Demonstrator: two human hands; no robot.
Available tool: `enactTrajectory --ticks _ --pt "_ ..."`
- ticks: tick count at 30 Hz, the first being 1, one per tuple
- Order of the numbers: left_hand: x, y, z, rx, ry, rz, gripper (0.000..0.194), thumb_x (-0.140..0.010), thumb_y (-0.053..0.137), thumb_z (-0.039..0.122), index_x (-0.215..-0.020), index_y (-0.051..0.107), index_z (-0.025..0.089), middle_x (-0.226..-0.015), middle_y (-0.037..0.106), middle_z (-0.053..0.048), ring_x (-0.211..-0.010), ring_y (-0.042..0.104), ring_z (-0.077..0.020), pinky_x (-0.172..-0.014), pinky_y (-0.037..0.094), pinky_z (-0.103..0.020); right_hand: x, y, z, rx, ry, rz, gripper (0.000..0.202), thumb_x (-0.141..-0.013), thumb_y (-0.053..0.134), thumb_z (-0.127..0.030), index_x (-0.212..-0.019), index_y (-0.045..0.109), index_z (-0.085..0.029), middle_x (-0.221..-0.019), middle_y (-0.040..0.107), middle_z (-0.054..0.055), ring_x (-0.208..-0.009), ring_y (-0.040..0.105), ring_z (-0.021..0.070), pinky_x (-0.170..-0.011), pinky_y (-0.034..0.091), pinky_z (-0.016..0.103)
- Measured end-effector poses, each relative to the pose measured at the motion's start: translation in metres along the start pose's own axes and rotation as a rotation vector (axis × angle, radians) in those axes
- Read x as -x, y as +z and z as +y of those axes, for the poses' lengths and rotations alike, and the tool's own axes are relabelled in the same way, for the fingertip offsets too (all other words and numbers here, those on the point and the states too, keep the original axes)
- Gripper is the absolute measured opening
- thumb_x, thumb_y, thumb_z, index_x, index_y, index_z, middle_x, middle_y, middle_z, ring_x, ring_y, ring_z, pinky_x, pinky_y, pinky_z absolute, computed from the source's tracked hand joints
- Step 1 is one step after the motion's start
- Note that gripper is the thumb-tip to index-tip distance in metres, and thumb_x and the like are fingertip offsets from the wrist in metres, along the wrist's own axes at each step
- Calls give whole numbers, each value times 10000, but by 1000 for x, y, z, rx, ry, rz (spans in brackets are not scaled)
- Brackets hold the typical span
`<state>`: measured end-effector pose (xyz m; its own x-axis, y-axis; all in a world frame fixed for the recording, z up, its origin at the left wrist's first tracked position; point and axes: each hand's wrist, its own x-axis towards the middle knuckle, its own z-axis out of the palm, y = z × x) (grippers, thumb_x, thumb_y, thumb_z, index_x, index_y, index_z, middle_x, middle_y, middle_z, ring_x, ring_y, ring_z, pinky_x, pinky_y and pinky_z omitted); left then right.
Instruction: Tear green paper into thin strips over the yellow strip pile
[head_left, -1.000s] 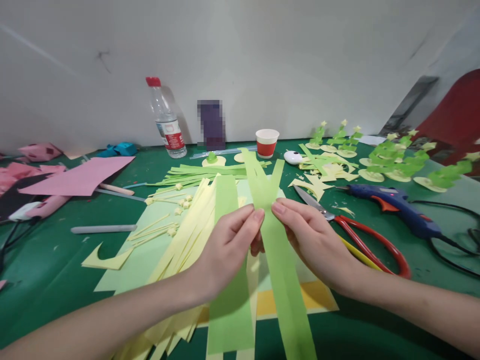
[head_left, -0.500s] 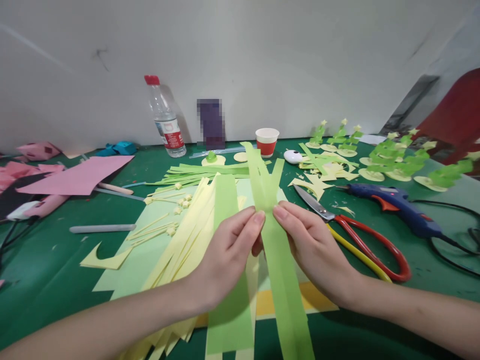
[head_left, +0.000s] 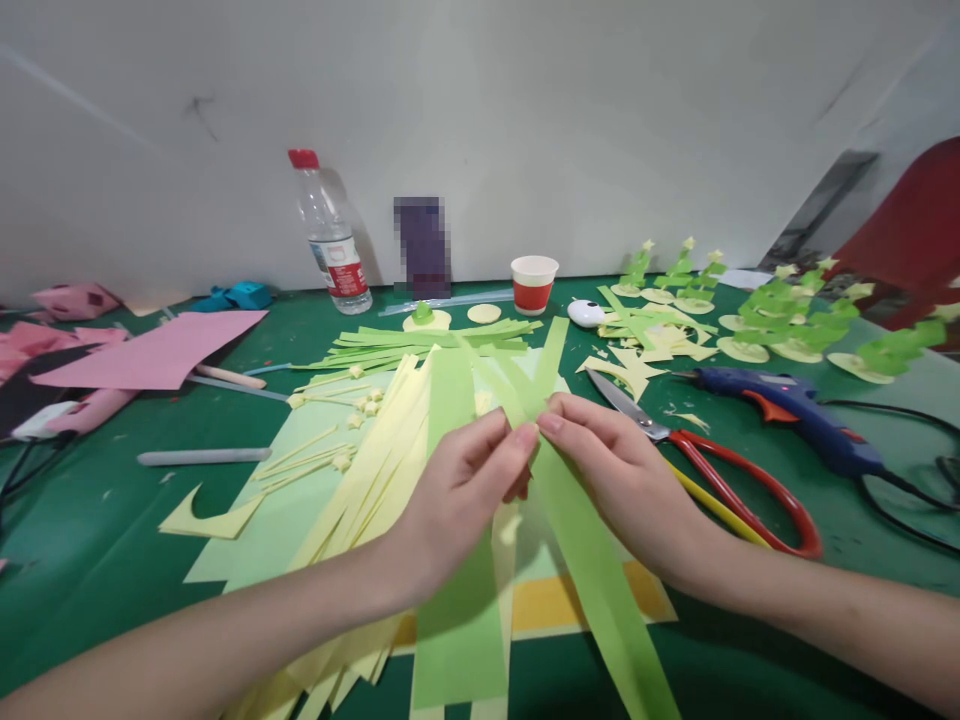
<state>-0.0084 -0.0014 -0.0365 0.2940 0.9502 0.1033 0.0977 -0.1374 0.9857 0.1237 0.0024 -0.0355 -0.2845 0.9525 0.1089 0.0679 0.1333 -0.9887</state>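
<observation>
My left hand (head_left: 469,490) and my right hand (head_left: 607,470) meet over the middle of the table, each pinching a long green paper strip (head_left: 600,570). Several narrower ends fan out above my fingertips, and the wide lower part slants down to the right toward the front. Below my left hand lies another wide green paper strip (head_left: 459,630), flat. To its left a sheaf of pale yellow paper strips (head_left: 352,500) is spread out. Scissors (head_left: 750,490) with red and yellow handles rest beside my right hand.
A blue glue gun (head_left: 795,410) with a cord lies at right, before several small green paper plants (head_left: 810,310). Farther back stand a paper cup (head_left: 534,285) and a bottle (head_left: 334,240). Pink paper (head_left: 157,350) and a pale stick (head_left: 202,457) are at left.
The held green strip has tilted: its lower end has swung right and its upper ends have dropped leftward. Both hands stay pinched on it, having shifted only slightly.
</observation>
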Motion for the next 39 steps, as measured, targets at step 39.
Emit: enactTrajectory --ticks 39 --pt "4 3 -4 35 28 -10 292 -859 386 261 -574 392 198 -556 401 50 -552 423 -101 -557 370 -225 4 2 1 81 -106 43 296 -797 412 -307 -542 302 -205 -528 290 -46 -490 302 89 -439 296 214"
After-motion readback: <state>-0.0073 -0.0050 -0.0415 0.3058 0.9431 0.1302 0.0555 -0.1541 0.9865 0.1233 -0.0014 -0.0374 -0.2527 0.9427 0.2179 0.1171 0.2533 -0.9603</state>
